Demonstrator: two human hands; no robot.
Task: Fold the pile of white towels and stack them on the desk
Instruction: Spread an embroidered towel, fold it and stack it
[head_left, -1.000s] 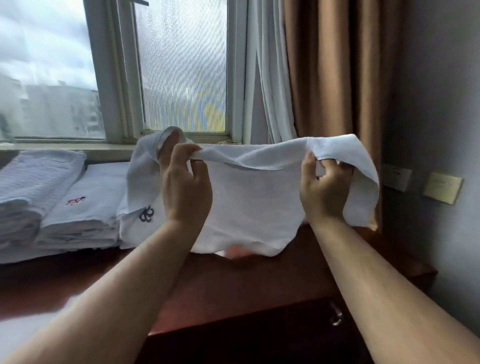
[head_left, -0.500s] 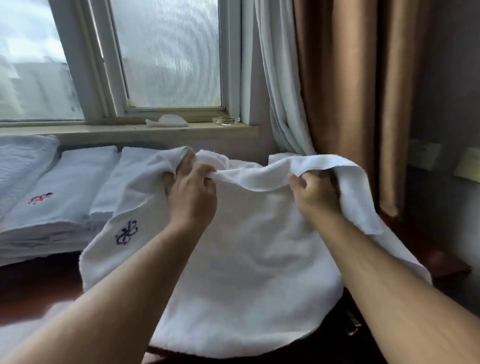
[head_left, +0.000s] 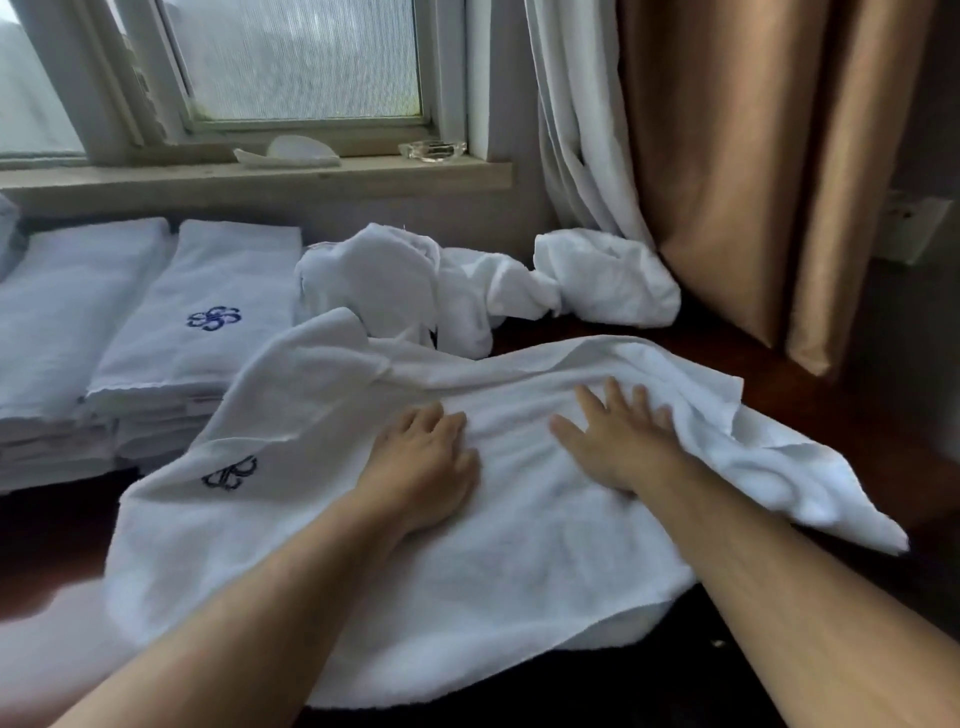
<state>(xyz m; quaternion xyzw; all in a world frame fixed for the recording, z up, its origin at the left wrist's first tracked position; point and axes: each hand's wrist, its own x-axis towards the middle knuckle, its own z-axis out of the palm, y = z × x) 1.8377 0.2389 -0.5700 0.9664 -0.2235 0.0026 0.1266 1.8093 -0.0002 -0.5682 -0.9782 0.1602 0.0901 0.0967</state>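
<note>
White towel (head_left: 467, 545) lies spread over the tabletop's (head_left: 857, 415) near edge; left hand (head_left: 423, 467) and right hand (head_left: 618, 441) press it, fingers spread flat.

1. A white towel (head_left: 467, 545) lies spread on the dark desk (head_left: 810, 395).
2. The left hand (head_left: 423, 467) and right hand (head_left: 618, 441) rest flat on it.
3. Folded stacks (head_left: 208, 332) sit far left; crumpled towels (head_left: 467, 286) lie beyond.

Towel (head_left: 467, 571) – white terry cloth, matt, nubby. Desk (head_left: 831, 415) – dark wood, glossy finish. Curtain (head_left: 727, 156) – tan fabric, slight sheen. Dish (head_left: 431, 151) on sill: clear glass.
</note>
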